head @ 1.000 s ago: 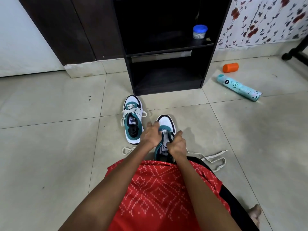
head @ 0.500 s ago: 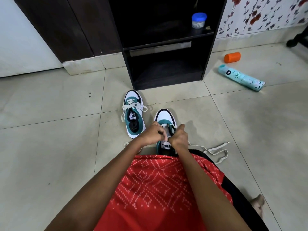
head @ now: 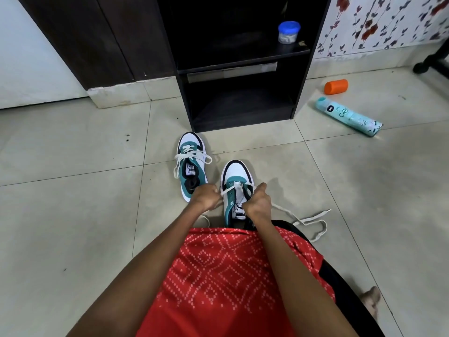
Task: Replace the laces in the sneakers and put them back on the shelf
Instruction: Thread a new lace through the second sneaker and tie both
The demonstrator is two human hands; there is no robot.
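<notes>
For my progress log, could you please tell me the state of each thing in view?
Far sneaker, laced, untied.
Near sneaker, partly laced.
Left hand, pinching the lace.
Right hand, gripping the lace.
Jar, upright, lid on.
Spray can, lying on its side.
Orange container, lying on its side.

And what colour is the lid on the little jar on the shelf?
Blue. The jar lid shows clearly in the head view, the only one here.

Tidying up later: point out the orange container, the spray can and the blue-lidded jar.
orange container [head: 336, 86], head view, side wall.
spray can [head: 348, 116], head view, printed body.
blue-lidded jar [head: 288, 31], head view, lid's rim.
</notes>
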